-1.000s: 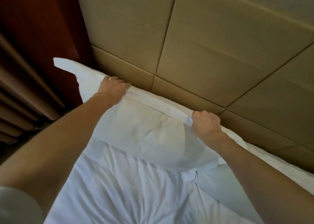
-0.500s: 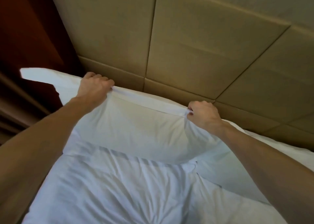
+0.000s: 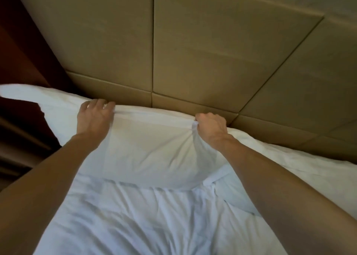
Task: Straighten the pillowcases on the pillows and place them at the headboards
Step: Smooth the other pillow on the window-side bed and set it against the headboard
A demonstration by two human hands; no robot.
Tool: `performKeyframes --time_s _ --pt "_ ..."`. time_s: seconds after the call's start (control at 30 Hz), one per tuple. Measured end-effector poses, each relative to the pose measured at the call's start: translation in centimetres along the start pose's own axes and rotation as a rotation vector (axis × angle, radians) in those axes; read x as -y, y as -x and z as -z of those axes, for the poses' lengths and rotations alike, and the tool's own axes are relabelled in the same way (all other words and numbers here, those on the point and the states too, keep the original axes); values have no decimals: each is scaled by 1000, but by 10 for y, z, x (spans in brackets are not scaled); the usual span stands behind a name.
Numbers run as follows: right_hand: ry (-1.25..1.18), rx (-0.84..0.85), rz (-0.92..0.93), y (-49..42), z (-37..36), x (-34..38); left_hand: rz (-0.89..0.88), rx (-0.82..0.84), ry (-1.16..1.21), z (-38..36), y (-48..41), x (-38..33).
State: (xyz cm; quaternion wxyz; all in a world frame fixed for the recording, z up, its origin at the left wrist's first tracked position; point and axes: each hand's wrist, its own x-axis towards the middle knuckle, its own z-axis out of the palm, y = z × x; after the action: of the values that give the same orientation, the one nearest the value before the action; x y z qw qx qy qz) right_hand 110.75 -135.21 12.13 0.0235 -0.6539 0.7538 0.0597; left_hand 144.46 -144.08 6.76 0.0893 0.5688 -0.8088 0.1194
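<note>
Your left hand [image 3: 94,117] curls its fingers over the upper hem of the pillowcase [image 3: 154,119]. Your right hand [image 3: 210,127] is fisted on a bunch of the same hem, creases fanning out below the knuckles. Between the two grips the cloth runs nearly flat. The pillow [image 3: 150,158] inside lies across the top of the bed, its far edge against the padded headboard [image 3: 193,51], its near edge overlapping the rumpled sheet [image 3: 144,216]. Judging by the sag and folds, it is light, with a soft filling and a thin cover that slides and wrinkles readily. Take hold at the hem or corners; pinching the middle would only gather cloth. The loose flap [image 3: 23,94] at far left suggests slack remaining.
</note>
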Motion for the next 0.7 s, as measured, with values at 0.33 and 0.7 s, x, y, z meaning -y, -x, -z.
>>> performKeyframes --time_s 0.33,0.7 --pt "-193 -323 302 50 -35 6 225 -63 446 -3 74 -36" --pt "-75 -217 331 86 -74 7 1212 545 1202 -85 174 -95"
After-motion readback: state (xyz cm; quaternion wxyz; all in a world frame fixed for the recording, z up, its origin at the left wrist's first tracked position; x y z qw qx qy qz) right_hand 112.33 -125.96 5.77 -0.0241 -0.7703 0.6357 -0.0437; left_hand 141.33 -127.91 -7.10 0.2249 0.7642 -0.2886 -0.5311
